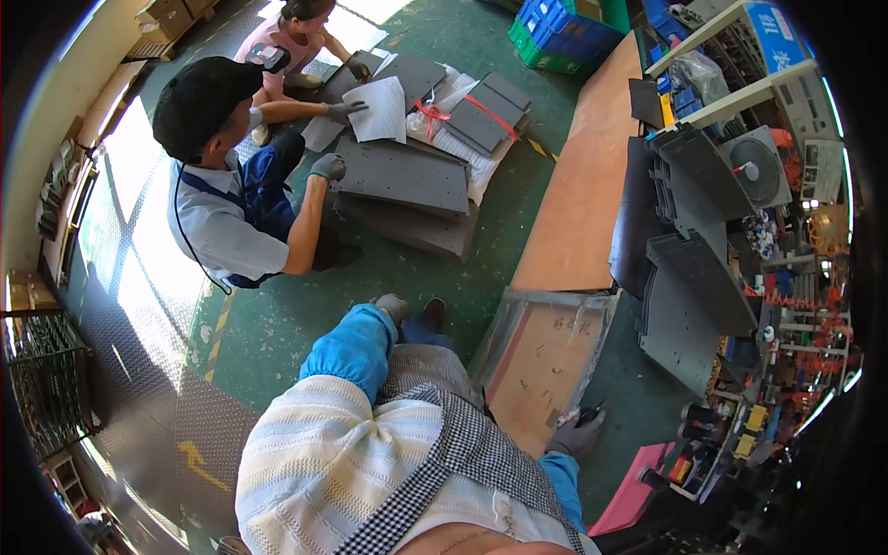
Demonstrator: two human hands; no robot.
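My left hand (392,304), in a grey glove, hangs past a blue sleeve cover near my knee. Its fingers are too small and bunched to make out. My right hand (575,436), also gloved in grey, is closed around a small dark hand tool (593,413) whose exact kind I cannot tell. It sits at the right edge of a wooden panel (544,351) with clear plastic around its border and small scraps on it. Beyond that panel stretches a long bare plywood board (578,185). Dark grey sheet-metal panels (680,305) stand tilted to its right.
Two gloved people crouch at the upper left: one in a light shirt (217,213) and cap, one in pink (282,42). Before them lie stacked grey panels (402,176) with red ties. Blue crates (564,32) stand behind. A crowded tool rack (800,324) lines the right; a pink board (634,490) leans nearby.
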